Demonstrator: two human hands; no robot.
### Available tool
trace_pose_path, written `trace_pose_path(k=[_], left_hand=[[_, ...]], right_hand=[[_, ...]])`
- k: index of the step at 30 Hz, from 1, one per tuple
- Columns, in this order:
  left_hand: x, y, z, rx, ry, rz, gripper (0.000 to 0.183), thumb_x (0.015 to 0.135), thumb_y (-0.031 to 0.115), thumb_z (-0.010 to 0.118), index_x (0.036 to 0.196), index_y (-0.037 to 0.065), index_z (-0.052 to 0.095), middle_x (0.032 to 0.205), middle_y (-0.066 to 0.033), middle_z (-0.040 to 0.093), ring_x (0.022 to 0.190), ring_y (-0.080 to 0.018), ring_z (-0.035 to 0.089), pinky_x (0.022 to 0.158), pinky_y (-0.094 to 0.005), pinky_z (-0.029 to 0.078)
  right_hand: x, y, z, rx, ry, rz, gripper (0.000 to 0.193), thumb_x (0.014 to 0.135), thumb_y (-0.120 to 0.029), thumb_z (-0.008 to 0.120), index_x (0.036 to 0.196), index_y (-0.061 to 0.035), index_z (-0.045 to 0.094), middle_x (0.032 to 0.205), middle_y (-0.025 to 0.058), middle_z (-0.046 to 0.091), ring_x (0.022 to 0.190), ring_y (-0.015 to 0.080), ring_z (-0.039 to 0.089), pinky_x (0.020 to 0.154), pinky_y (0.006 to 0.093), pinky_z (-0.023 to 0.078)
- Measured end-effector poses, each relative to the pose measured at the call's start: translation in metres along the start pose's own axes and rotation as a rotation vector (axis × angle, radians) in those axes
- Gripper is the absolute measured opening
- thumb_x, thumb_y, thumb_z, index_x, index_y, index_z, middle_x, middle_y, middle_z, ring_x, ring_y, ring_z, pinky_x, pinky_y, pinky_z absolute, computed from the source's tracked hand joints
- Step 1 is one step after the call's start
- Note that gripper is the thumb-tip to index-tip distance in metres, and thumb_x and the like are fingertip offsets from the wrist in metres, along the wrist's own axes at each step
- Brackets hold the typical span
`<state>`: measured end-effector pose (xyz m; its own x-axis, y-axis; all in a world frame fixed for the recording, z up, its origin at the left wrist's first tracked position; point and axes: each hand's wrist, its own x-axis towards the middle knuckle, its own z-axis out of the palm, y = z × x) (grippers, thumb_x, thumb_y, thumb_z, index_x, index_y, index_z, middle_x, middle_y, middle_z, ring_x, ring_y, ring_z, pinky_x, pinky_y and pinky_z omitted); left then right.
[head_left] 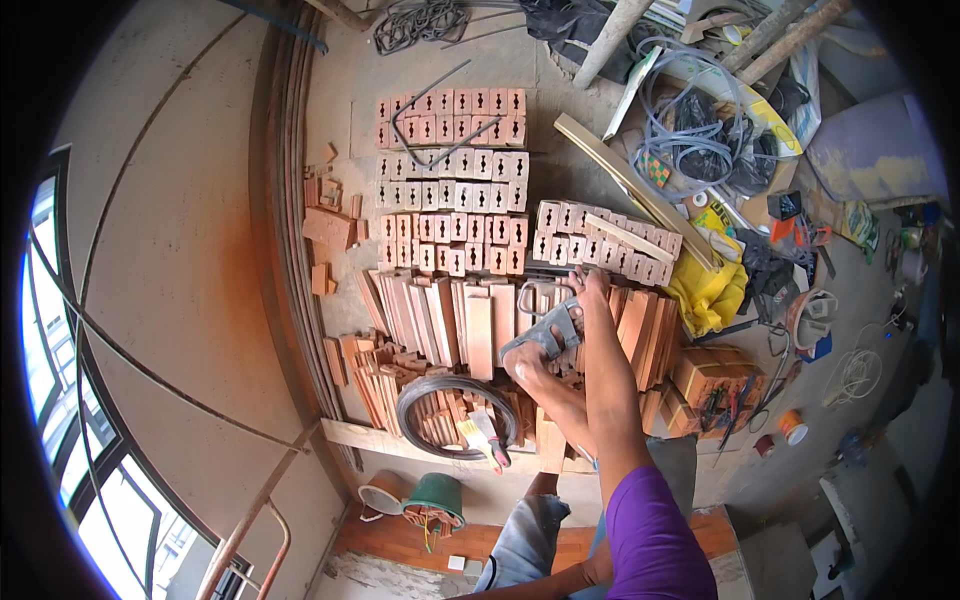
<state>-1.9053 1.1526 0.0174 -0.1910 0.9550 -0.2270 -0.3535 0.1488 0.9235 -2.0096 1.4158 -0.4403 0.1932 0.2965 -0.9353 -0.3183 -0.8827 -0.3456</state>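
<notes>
My right hand (591, 284) reaches far forward over the stacked bricks, below a purple sleeve. Its fingers look curled at a thin bent metal rod (540, 291), which forms a rounded loop among the bricks. Just below this hand, a foot in a grey sandal (545, 334) rests on the pile. Thin red brick pieces (480, 330) stand packed on edge around the foot. Behind my right hand is a block of hollow bricks (572, 248) with a narrow wooden strip (630, 238) on top. My left forearm (570, 580) crosses at the lower edge; the sleeve hides its hand.
Several rows of hollow bricks (452, 185) lie ahead, with a bent dark rod (440, 160) across them. A black wire coil (405, 410) and a brush (482, 436) lie nearer. Green bucket (434, 500) at lower left; wooden plank (640, 195), yellow cloth (708, 290) and clear hose (690, 130) at right.
</notes>
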Motion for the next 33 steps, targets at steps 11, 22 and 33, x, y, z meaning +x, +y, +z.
trace_pose_path(k=[11, 22, 33], left_hand=[[0.001, -0.002, -0.015, 0.061, -0.049, -0.013, 0.051, 0.083, 0.022, 0.057, 0.129, 0.003, 0.052, 0.137, -0.0190, 0.047, 0.134, -0.0373, 0.039, 0.112, -0.0556, 0.020], [-0.012, 0.028, -0.009, 0.298, -0.182, 0.110, 0.043, 0.085, 0.018, 0.055, 0.126, 0.003, 0.054, 0.135, -0.0179, 0.049, 0.134, -0.0365, 0.040, 0.111, -0.0541, 0.022], [0.130, 0.148, -0.112, 0.937, 0.073, 0.158, 0.034, 0.088, 0.017, 0.060, 0.119, 0.003, 0.057, 0.126, -0.0159, 0.058, 0.123, -0.0352, 0.049, 0.105, -0.0474, 0.034]], right_hand=[[-0.051, 0.031, 0.026, -0.030, 0.161, -0.282, 0.030, 0.102, -0.027, 0.043, 0.111, 0.0015, 0.048, 0.092, 0.0102, 0.058, 0.070, 0.0186, 0.059, 0.057, 0.0296, 0.053], [-0.172, -0.090, -0.041, -0.579, 0.344, -0.995, 0.049, 0.102, -0.040, 0.039, 0.115, 0.0044, 0.053, 0.106, 0.0242, 0.062, 0.080, 0.0345, 0.064, 0.069, 0.0412, 0.052], [-0.438, -0.200, -0.140, 0.309, -0.024, -0.904, 0.030, 0.102, -0.037, 0.046, 0.086, -0.0118, 0.044, 0.072, 0.0008, 0.045, 0.050, 0.0060, 0.039, 0.043, 0.0218, 0.036]])
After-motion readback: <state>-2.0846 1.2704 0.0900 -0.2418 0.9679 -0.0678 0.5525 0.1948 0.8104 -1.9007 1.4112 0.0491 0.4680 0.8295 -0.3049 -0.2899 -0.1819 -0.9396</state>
